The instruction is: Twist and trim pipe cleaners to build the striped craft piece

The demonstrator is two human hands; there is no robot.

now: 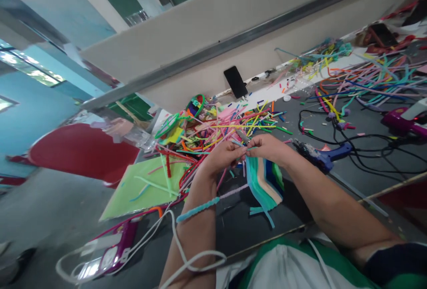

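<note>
A striped piece of pipe cleaners (262, 182) in teal, cream, navy and green hangs below my hands, over the dark table. My left hand (228, 153) pinches its upper left end with thumb and finger. Close beside it, my right hand (265, 146) grips the top edge, its fingers closed. The two hands nearly touch. A twisted blue and lilac pipe cleaner strand (200, 210) stretches from the piece across my left forearm. Behind the hands lies a pile of cut pipe cleaners (227, 128), mostly pink, yellow and red.
A blue glue gun (330, 157) lies right of my hands, with black cables beyond. A phone (235, 82) leans on the partition. Left are a green sheet (143, 186) and a purple power strip (116, 251) with white cables. More pipe cleaners (367, 79) lie far right.
</note>
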